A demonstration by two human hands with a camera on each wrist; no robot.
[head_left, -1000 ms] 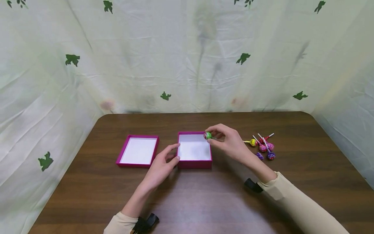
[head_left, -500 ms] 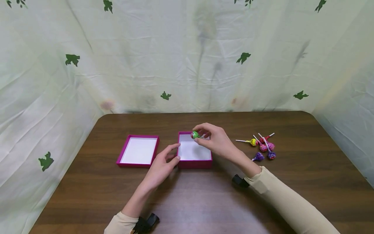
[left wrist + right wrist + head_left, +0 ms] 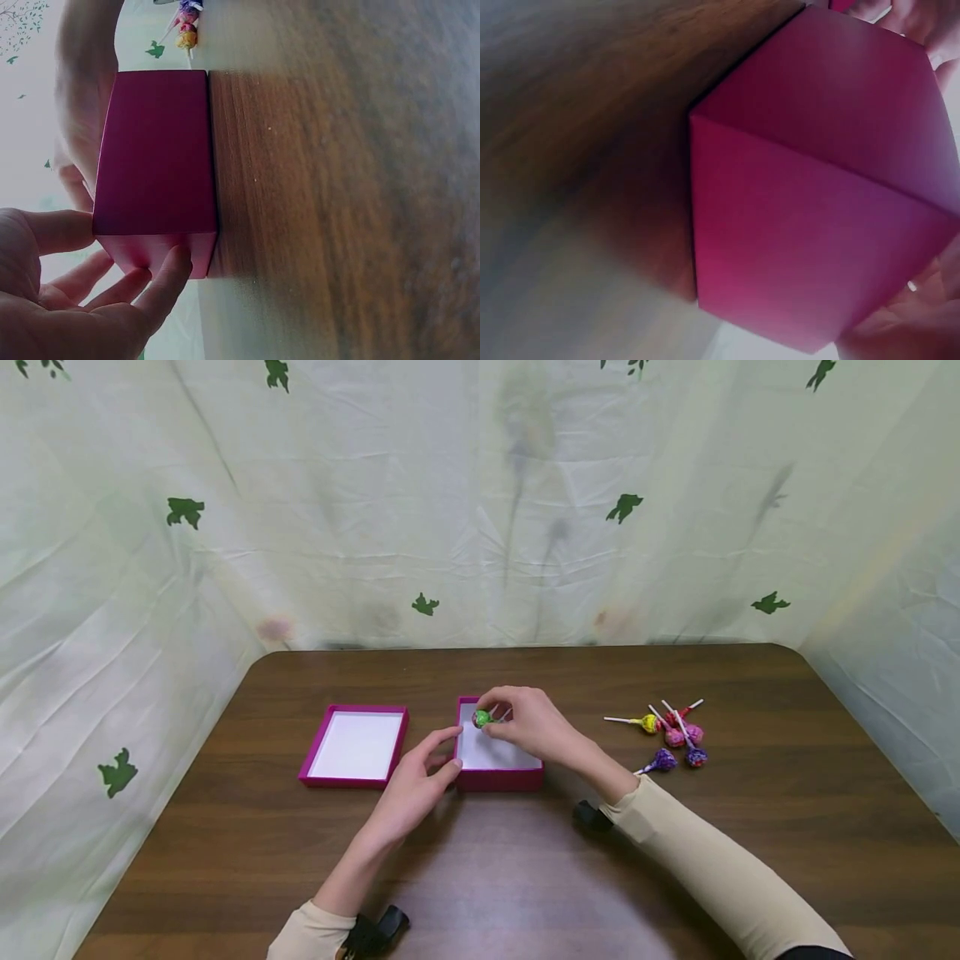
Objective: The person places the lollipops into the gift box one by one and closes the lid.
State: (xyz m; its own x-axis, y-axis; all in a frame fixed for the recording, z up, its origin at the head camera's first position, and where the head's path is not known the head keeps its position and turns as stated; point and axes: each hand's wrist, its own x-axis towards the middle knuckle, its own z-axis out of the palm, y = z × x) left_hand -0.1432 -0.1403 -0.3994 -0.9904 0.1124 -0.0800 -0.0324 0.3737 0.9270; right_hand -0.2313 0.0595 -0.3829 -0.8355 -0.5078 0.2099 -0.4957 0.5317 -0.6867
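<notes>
No words or labels can be read on anything here; the candy wrappers are too small to make out.

The right hand pinches a green lollipop by its head and stick. It holds the candy just over the far left corner of the open pink box. The box is pink outside and white inside. I cannot tell if the candy touches the bottom of the box. I see nothing else in the part of the box that shows.

The left hand rests at the near left corner of the pink box. Its fingers are loosely bent and touch the left wall. In the left wrist view the thumb and fingertips touch the corner from both sides.

The pink lid lies flat just left of the box, white side up, with nothing in it.

To the right, well apart from the box, a little bunch of lollipops lies on the brown table. They are yellow, pink, red and purple, with white sticks.
</notes>
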